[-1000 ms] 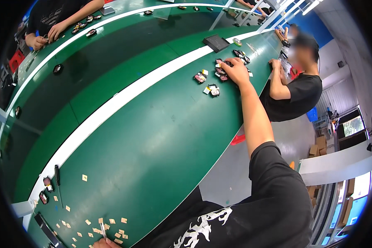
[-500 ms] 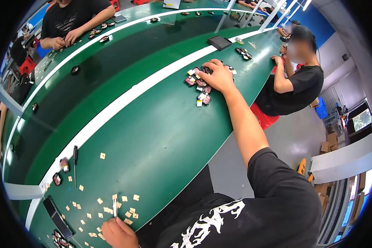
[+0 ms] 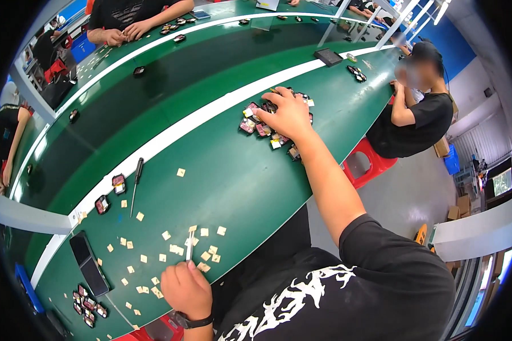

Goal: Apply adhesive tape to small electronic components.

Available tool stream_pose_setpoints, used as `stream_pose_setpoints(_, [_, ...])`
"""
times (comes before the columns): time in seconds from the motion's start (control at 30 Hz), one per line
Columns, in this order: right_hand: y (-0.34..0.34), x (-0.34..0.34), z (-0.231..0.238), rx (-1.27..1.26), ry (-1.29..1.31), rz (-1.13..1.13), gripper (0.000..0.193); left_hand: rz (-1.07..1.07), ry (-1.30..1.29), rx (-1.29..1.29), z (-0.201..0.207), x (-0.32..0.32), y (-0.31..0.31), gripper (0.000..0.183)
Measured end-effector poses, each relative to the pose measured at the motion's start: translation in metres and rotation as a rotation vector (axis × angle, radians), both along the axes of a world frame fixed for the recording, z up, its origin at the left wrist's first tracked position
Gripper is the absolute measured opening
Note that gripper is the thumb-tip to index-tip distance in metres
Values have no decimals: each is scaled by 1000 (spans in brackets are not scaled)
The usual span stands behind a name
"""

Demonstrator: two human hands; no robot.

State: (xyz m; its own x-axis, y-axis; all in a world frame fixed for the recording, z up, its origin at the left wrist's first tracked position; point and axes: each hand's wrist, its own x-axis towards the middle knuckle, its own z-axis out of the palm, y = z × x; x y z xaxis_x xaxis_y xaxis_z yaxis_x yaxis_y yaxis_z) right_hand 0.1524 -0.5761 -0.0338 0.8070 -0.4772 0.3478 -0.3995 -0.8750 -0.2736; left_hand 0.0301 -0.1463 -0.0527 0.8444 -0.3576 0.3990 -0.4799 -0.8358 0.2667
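My left hand [image 3: 186, 288] is closed around a pair of light tweezers [image 3: 189, 245] near the front edge. Their tips meet a small beige square [image 3: 193, 228], one of several scattered on the green bench. Farther right, my right hand [image 3: 288, 115] lies over a pile of small black-framed modules [image 3: 263, 129] with pink and white faces. Its thumb and fingers are spread across the pile and touch it; the palm hides the modules beneath.
A screwdriver [image 3: 136, 186] lies left of centre beside two modules [image 3: 118, 183]. A dark folded phone-like item [image 3: 90, 264] and another module cluster [image 3: 88, 307] are at lower left. A black tray [image 3: 327, 57] sits at the far side. Co-workers sit to the right [image 3: 421, 108] and across.
My right hand has drawn the module pile leftward along the bench, nearer to me. The left hand still holds the tweezers among the beige squares. The whole view has shifted.
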Motion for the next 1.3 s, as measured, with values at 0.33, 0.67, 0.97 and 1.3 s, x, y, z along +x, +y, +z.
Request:
stream_pose_setpoints(0.33, [92, -5, -1, 1, 1, 74, 58, -73, 31, -108, 2, -1, 11, 12])
stream_pose_setpoints(0.67, [182, -8, -3, 27, -7, 242, 57, -128, 62, -221, 5, 0, 18, 11])
stream_pose_setpoints(0.97, [238, -24, 11, 20, 58, 376, 71, -109, 89, -292, 4, -1, 16, 14])
stream_pose_setpoints(1.3, [92, -52, 42, 721, -295, 365, 53, -3, 48, -155, 1, -4, 12, 13])
